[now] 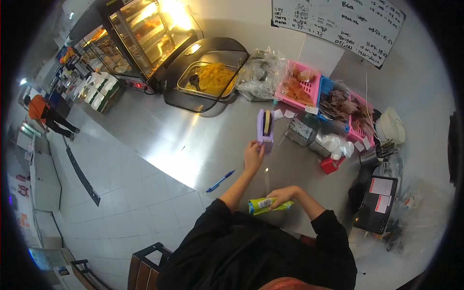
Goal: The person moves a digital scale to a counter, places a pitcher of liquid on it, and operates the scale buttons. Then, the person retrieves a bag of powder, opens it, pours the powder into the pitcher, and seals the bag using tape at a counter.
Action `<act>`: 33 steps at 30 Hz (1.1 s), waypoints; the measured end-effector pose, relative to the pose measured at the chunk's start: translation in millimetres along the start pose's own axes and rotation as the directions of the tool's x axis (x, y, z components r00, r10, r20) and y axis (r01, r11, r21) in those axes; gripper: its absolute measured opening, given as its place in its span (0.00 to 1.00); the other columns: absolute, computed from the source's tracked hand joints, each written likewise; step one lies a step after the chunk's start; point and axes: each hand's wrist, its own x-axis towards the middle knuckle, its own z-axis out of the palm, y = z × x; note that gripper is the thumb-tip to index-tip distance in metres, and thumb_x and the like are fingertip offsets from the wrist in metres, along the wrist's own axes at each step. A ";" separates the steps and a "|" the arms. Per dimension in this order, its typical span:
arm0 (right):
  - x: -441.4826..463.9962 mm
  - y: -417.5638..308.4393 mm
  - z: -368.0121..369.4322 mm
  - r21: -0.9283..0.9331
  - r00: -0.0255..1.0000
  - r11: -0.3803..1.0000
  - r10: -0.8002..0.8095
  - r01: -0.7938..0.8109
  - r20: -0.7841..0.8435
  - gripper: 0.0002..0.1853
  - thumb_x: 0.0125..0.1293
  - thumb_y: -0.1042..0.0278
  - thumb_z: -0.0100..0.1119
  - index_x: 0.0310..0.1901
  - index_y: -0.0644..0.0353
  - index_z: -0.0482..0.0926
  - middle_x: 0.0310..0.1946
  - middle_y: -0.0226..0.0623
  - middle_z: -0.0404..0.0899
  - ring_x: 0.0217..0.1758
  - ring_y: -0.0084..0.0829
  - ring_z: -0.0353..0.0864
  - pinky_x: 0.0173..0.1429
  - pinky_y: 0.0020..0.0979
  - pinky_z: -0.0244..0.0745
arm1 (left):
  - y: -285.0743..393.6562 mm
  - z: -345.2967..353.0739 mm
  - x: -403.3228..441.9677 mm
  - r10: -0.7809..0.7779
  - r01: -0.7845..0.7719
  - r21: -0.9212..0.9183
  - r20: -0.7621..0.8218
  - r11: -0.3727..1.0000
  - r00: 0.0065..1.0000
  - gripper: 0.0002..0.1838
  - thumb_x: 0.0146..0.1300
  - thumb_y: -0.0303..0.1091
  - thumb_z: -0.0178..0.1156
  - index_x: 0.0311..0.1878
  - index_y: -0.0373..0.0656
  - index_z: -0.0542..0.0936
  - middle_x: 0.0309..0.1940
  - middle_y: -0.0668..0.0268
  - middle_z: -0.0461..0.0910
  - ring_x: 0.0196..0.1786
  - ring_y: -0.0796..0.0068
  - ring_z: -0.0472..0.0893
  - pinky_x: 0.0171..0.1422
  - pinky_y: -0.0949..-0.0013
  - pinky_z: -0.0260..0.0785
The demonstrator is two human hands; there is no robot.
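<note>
My left hand (pixel 253 157) reaches to the front end of a purple tape dispenser (pixel 261 126), which stands on the steel counter with a roll of tape in it. Its fingers are drawn together at the cutting end; any strip of tape between them is too small to see. Close to my body, my right hand (pixel 284 195) is closed over a yellow-green packet (pixel 261 206) with blue at its edge. The packet lies sideways near the counter's front edge. A blue pen (pixel 220 181) rests on the counter left of my left forearm.
Beyond the dispenser are a clear plastic bag (pixel 263 72), pink baskets (pixel 315 87) of packets and a red box (pixel 330 165). A food tray (pixel 186 86) and lit display cabinet (pixel 140 38) stand far left. A tablet (pixel 374 205) is right. Another person (pixel 46 113) stands far left.
</note>
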 end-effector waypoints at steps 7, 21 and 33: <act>-24.4 -54.1 10.7 -0.560 0.874 0.812 -0.143 -0.164 -0.465 0.19 0.46 0.62 0.59 0.39 0.62 0.70 0.32 0.43 0.73 0.38 0.40 0.72 0.43 0.35 0.65 | -35.1 -15.2 -2.4 -0.540 0.672 -0.461 0.400 0.580 0.741 0.12 0.52 0.38 0.57 0.29 0.36 0.73 0.22 0.66 0.75 0.29 0.69 0.77 0.34 0.69 0.67; 31.8 -248.4 5.0 -0.958 0.402 0.283 -0.873 -0.044 -0.276 0.19 0.37 0.66 0.63 0.34 0.59 0.69 0.31 0.39 0.72 0.38 0.39 0.71 0.47 0.34 0.60 | 80.1 -302.0 91.9 -0.222 0.374 -0.707 0.302 0.601 0.927 0.08 0.56 0.30 0.53 0.39 0.40 0.71 0.37 0.67 0.71 0.39 0.74 0.74 0.43 0.73 0.68; 300.0 -438.1 5.4 -0.937 0.381 0.269 -0.861 -0.221 -0.337 0.11 0.44 0.66 0.55 0.28 0.60 0.67 0.22 0.42 0.73 0.30 0.42 0.74 0.33 0.39 0.65 | 5.6 -539.7 73.8 -0.141 0.261 -0.192 0.480 0.946 0.866 0.06 0.55 0.25 0.52 0.37 0.38 0.72 0.35 0.66 0.72 0.36 0.79 0.74 0.34 0.77 0.72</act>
